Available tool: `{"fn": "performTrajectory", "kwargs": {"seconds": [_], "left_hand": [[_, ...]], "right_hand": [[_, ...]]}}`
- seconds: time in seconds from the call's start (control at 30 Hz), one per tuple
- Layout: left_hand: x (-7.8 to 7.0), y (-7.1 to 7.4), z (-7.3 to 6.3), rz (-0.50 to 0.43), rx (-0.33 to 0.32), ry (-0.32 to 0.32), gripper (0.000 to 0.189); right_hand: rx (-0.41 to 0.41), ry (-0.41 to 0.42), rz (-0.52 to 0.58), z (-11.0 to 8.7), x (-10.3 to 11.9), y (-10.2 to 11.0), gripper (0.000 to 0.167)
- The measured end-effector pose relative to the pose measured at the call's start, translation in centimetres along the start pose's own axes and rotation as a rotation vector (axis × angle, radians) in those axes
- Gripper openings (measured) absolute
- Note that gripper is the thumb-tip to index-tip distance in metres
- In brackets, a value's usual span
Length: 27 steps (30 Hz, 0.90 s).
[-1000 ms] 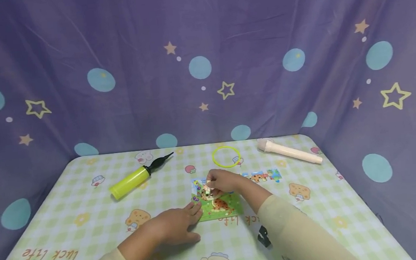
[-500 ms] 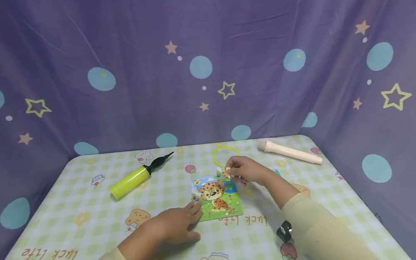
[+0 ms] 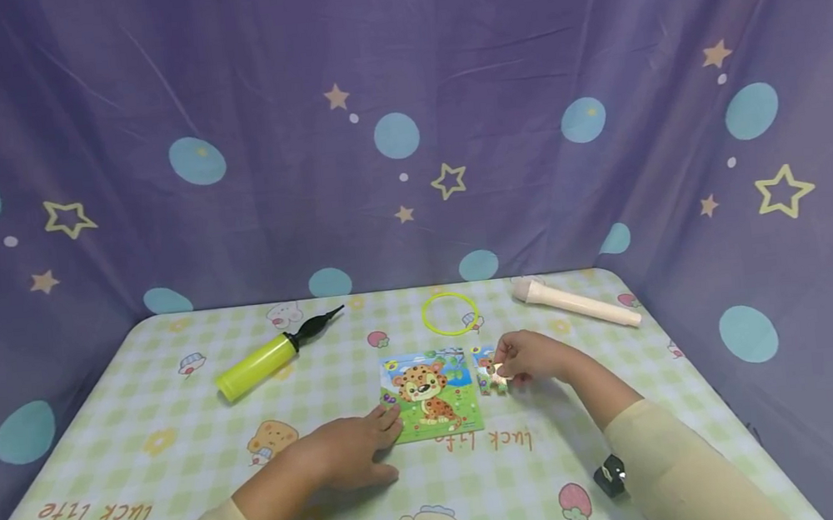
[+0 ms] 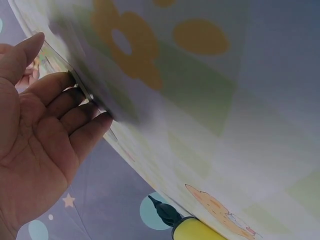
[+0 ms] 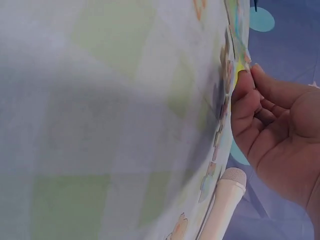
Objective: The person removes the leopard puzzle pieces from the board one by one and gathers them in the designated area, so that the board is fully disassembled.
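A square picture card (image 3: 443, 426) with a cartoon leopard lies mid-table. My left hand (image 3: 355, 452) rests at its left edge, fingers extended over it; in the left wrist view the fingertips (image 4: 105, 120) touch the card's edge. To the card's right, my right hand (image 3: 539, 357) pinches a small jigsaw puzzle piece (image 3: 500, 376) between thumb and fingers, low over the table. Another puzzle piece (image 3: 480, 356) shows just left of these fingers. A row of puzzle pieces (image 5: 216, 142) runs along the table in the right wrist view, mostly hidden by the hand in the head view.
A yellow hand pump (image 3: 257, 367) with a black nozzle lies at the left. Behind the card is a yellow ring (image 3: 425, 319). At the back right lies a pale toy microphone (image 3: 579, 303). A purple curtain (image 3: 270, 224) hangs behind the table.
My right hand has carried the puzzle piece from over the card, up past its top right corner, then down to its right side. The leopard picture is uncovered. My left hand stays put.
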<state>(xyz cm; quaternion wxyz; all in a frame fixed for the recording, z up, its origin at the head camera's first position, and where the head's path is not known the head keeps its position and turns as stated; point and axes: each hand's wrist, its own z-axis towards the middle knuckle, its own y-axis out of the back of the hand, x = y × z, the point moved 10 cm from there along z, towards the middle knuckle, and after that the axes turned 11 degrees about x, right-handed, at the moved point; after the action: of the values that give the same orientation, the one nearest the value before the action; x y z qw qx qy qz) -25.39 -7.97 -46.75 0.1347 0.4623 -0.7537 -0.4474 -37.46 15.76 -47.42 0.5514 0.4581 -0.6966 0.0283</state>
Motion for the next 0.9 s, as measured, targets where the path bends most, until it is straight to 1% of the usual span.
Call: {"fn": "performTrajectory", "kwargs": {"seconds": [0.17,0.3,0.47,0.57,0.77,0.9], "left_hand": [[0.0,-0.1,-0.1,-0.005,0.004,0.002,0.074],[0.0,-0.1,0.0,-0.001,0.002,-0.003,0.074],[0.1,-0.1,0.1,0.004,-0.007,-0.007,0.074],[0.1,-0.1,0.0,0.008,-0.012,-0.003,0.074],[-0.1,0.1,-0.2,-0.005,-0.019,0.002,0.074],[-0.2,0.2,-0.3,-0.011,-0.020,0.002,0.074]], "right_hand": [[-0.016,-0.054,-0.048,0.0,-0.3,-0.6,0.013],[-0.049,-0.109,-0.122,-0.1,-0.5,-0.8,0.011],[-0.101,-0.170,-0.227,-0.2,-0.4,-0.8,0.013],[-0.113,-0.204,-0.289,-0.4,-0.2,-0.9,0.015],[-0.123,-0.235,-0.406,-0.5,0.2,-1.1,0.018],[-0.113,-0.241,-0.430,-0.5,0.2,-1.2,0.024]]}}
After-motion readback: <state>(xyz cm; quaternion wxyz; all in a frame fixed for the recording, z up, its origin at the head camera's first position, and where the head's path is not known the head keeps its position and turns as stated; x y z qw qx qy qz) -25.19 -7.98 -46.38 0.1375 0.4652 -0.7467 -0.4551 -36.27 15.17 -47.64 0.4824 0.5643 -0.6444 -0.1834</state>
